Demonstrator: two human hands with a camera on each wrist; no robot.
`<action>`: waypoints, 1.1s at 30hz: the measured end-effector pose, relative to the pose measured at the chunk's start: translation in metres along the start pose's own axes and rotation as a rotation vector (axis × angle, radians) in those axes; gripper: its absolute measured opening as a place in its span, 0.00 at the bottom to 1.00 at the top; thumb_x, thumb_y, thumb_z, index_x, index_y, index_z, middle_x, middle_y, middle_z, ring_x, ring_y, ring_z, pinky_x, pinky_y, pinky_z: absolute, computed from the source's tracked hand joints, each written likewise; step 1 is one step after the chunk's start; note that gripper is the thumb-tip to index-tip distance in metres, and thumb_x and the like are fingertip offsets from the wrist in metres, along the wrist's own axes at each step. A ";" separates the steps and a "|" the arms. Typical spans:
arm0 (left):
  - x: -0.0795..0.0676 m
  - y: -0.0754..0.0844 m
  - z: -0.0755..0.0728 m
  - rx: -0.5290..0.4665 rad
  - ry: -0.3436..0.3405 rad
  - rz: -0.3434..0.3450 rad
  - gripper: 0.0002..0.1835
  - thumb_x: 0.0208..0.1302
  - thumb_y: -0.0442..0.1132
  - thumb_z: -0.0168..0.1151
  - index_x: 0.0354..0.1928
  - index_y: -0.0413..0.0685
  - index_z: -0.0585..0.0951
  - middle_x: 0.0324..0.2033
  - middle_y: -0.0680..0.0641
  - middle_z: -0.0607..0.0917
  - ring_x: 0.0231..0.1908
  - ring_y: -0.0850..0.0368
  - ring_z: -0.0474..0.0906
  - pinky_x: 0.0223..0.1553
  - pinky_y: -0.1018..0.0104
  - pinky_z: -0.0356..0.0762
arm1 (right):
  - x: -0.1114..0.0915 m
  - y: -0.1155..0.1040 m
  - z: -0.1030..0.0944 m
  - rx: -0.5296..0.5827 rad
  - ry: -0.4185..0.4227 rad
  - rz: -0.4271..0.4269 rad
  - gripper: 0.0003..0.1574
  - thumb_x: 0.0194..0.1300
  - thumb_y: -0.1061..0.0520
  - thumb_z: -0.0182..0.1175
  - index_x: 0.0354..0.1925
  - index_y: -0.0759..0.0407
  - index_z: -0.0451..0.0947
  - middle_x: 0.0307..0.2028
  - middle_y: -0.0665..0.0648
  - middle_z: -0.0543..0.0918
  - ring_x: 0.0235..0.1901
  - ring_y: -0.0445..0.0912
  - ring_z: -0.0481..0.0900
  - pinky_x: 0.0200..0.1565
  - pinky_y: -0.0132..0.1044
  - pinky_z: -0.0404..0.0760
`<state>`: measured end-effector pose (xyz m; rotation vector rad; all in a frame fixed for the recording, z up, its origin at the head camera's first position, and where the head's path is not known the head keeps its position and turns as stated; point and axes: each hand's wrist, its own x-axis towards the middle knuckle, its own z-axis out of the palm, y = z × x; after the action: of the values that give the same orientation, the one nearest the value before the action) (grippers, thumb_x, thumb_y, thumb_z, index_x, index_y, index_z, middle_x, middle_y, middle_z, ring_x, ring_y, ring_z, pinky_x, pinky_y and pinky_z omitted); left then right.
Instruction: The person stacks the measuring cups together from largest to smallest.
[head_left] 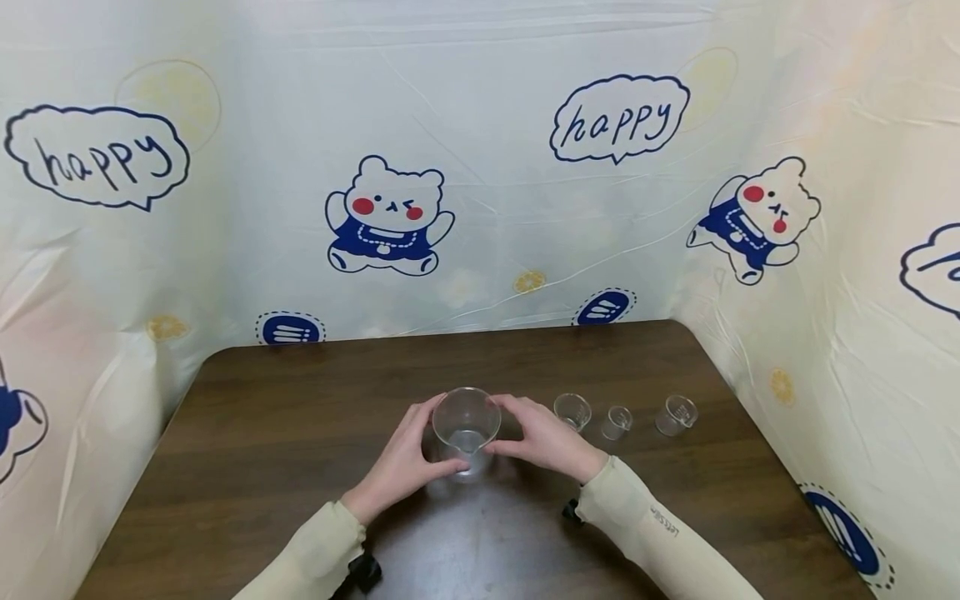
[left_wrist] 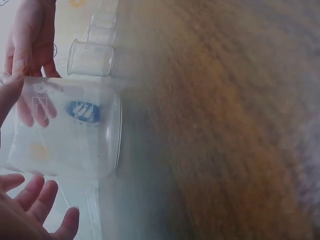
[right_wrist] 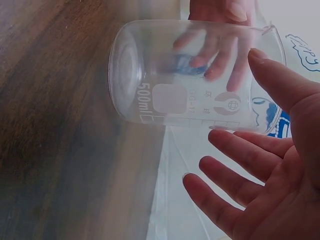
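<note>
A large clear glass beaker (head_left: 467, 417) stands upright near the table's middle, between both hands. Its white print, including "500ml", shows in the right wrist view, where the beaker (right_wrist: 170, 100) appears sideways. My left hand (head_left: 401, 462) holds the left side, thumb across the front and fingers toward the back. From the right, my right hand (head_left: 543, 433) holds it with the thumb close below the rim at the front and the index finger at the back rim. The other fingers of the right hand (right_wrist: 255, 185) spread beside the glass wall.
To the right of the right hand stand three smaller glass beakers: one partly behind the hand (head_left: 573, 408), a tiny one (head_left: 617, 423) and another (head_left: 677, 415) farther right. The brown wooden table (head_left: 300, 417) ends at a printed cloth (head_left: 495, 208) hanging behind and at both sides.
</note>
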<state>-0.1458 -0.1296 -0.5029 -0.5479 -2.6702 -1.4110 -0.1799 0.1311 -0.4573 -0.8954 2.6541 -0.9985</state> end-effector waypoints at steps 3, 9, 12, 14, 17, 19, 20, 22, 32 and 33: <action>0.003 -0.004 0.003 -0.030 -0.032 0.002 0.57 0.47 0.46 0.87 0.78 0.56 0.64 0.68 0.46 0.72 0.66 0.48 0.71 0.64 0.43 0.72 | -0.001 0.001 0.001 0.001 0.002 -0.010 0.43 0.65 0.43 0.74 0.70 0.57 0.73 0.64 0.58 0.81 0.63 0.57 0.78 0.65 0.55 0.75; 0.003 -0.008 0.006 -0.122 -0.067 -0.003 0.59 0.47 0.45 0.87 0.79 0.55 0.62 0.72 0.49 0.71 0.69 0.48 0.70 0.67 0.42 0.69 | -0.001 0.001 0.003 -0.004 0.007 -0.011 0.42 0.64 0.42 0.74 0.70 0.56 0.73 0.64 0.57 0.81 0.62 0.52 0.79 0.64 0.52 0.77; 0.001 -0.010 0.005 -0.132 -0.053 -0.009 0.58 0.48 0.48 0.87 0.79 0.57 0.62 0.71 0.51 0.73 0.68 0.49 0.71 0.66 0.41 0.68 | -0.001 0.000 0.003 0.004 0.003 -0.011 0.42 0.65 0.41 0.73 0.70 0.56 0.73 0.64 0.57 0.80 0.63 0.52 0.79 0.65 0.52 0.77; 0.000 -0.013 0.004 -0.132 -0.033 -0.002 0.55 0.49 0.49 0.86 0.78 0.57 0.64 0.69 0.51 0.75 0.67 0.48 0.73 0.65 0.40 0.70 | -0.001 0.000 0.003 0.015 0.003 -0.010 0.42 0.65 0.41 0.73 0.70 0.56 0.73 0.65 0.57 0.80 0.63 0.54 0.78 0.65 0.53 0.76; -0.001 -0.015 0.001 -0.132 -0.025 0.000 0.51 0.51 0.50 0.85 0.76 0.58 0.67 0.68 0.51 0.77 0.65 0.49 0.75 0.64 0.40 0.72 | -0.001 0.000 0.002 0.026 0.004 -0.010 0.42 0.65 0.41 0.73 0.70 0.56 0.73 0.64 0.57 0.80 0.64 0.56 0.78 0.65 0.54 0.76; 0.000 -0.015 0.000 -0.138 -0.028 0.002 0.49 0.51 0.50 0.84 0.75 0.58 0.69 0.67 0.50 0.78 0.64 0.48 0.76 0.63 0.40 0.73 | -0.002 0.000 0.002 0.030 0.005 -0.011 0.42 0.65 0.41 0.73 0.70 0.56 0.73 0.64 0.57 0.80 0.64 0.57 0.78 0.65 0.55 0.76; 0.000 -0.015 0.000 -0.136 -0.029 0.001 0.49 0.51 0.50 0.84 0.75 0.58 0.69 0.67 0.51 0.78 0.64 0.49 0.76 0.63 0.41 0.73 | -0.002 0.000 0.001 0.030 0.005 -0.013 0.42 0.65 0.41 0.73 0.70 0.56 0.73 0.64 0.57 0.80 0.64 0.57 0.78 0.65 0.55 0.75; -0.001 -0.013 -0.001 -0.135 -0.031 -0.004 0.49 0.51 0.51 0.84 0.74 0.58 0.70 0.66 0.51 0.78 0.64 0.49 0.76 0.64 0.41 0.73 | -0.003 0.000 0.001 0.030 0.004 -0.016 0.42 0.65 0.41 0.73 0.70 0.56 0.73 0.64 0.57 0.80 0.64 0.57 0.78 0.65 0.55 0.75; -0.008 -0.003 0.001 -0.142 -0.007 -0.019 0.48 0.47 0.54 0.86 0.70 0.59 0.72 0.62 0.53 0.81 0.61 0.53 0.78 0.64 0.42 0.73 | -0.009 -0.003 0.001 0.003 -0.004 -0.045 0.41 0.65 0.43 0.74 0.69 0.57 0.74 0.63 0.57 0.81 0.63 0.54 0.79 0.64 0.54 0.76; -0.009 -0.002 0.001 -0.143 -0.006 -0.024 0.48 0.47 0.54 0.86 0.70 0.59 0.72 0.62 0.53 0.81 0.61 0.53 0.78 0.64 0.42 0.73 | -0.010 -0.004 0.000 -0.001 -0.005 -0.045 0.41 0.64 0.43 0.74 0.69 0.57 0.74 0.63 0.57 0.81 0.63 0.54 0.79 0.64 0.54 0.76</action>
<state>-0.1379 -0.1320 -0.5070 -0.5333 -2.6034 -1.6192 -0.1700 0.1347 -0.4556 -0.9606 2.6419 -1.0040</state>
